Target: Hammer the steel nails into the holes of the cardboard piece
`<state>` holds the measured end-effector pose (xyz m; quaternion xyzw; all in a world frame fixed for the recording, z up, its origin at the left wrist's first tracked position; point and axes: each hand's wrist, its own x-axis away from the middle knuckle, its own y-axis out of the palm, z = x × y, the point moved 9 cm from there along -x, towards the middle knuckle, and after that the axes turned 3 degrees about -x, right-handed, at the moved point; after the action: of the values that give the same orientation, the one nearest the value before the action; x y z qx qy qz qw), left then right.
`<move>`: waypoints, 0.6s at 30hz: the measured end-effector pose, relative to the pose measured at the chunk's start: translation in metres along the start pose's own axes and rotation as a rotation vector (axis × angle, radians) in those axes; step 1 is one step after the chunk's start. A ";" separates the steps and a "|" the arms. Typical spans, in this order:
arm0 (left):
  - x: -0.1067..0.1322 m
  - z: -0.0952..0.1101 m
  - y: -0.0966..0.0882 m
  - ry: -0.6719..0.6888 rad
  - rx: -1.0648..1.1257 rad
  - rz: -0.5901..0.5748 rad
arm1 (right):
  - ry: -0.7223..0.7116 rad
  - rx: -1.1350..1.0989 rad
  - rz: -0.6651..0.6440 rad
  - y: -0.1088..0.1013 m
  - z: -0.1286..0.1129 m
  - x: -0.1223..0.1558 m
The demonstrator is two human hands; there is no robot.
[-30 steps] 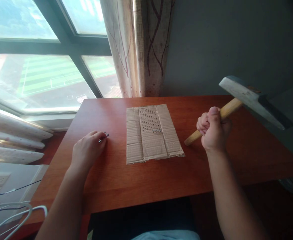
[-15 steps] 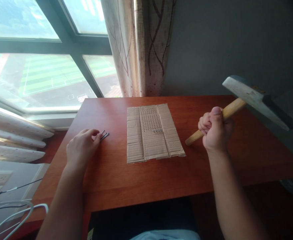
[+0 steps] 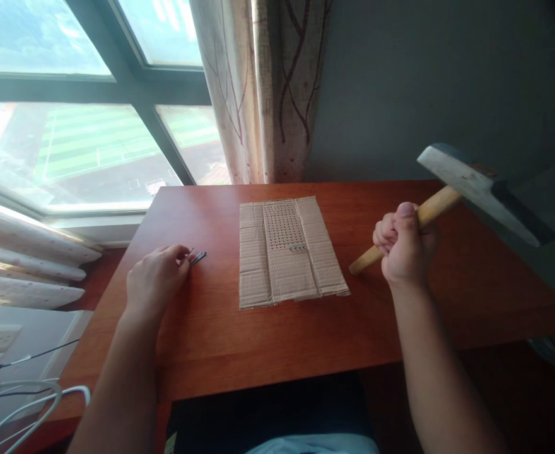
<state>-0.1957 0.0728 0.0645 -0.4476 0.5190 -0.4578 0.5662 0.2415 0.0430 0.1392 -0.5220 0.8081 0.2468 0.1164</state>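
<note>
My right hand (image 3: pixel 403 246) is a fist around the wooden handle of a hammer (image 3: pixel 479 186), held raised above the right side of the table with the metal head up and to the right. My left hand (image 3: pixel 157 280) rests on the table at the left, its fingertips pinched on a thin nail at the edge of a small pile of nails (image 3: pixel 198 256). Between the hands lies a flat piece of cardboard (image 3: pixel 289 271) with a grid of small holes and a short row of nail heads (image 3: pixel 297 248) in it.
The red-brown wooden table (image 3: pixel 268 340) stands against a grey wall, with a window and a patterned curtain (image 3: pixel 268 94) behind it. White cables (image 3: pixel 31 403) and a wall socket lie at the lower left, beyond the table's left edge.
My left hand drew back a little to the left from over the nail pile, and its fingers closed on one nail. The hammer stayed raised, barely moving.
</note>
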 end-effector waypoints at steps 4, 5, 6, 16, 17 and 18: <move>0.001 0.004 -0.014 -0.050 0.389 0.091 | -0.004 0.008 0.006 -0.001 -0.001 0.000; 0.002 0.008 -0.020 -0.068 0.523 0.113 | -0.004 0.010 0.008 -0.001 -0.001 0.000; 0.003 0.014 -0.025 -0.082 0.655 0.132 | -0.003 0.012 0.010 -0.001 -0.001 0.000; -0.003 0.149 -0.058 0.285 1.198 -0.034 | 0.000 0.009 0.014 -0.002 0.000 0.000; -0.005 0.159 -0.057 0.329 1.163 -0.036 | 0.000 0.013 0.019 -0.002 0.001 0.000; -0.007 0.166 -0.056 0.363 1.127 -0.029 | -0.001 0.017 0.022 -0.003 0.001 0.000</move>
<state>-0.0335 0.0750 0.1310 0.0004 0.2783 -0.7400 0.6123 0.2438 0.0427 0.1379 -0.5120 0.8158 0.2415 0.1183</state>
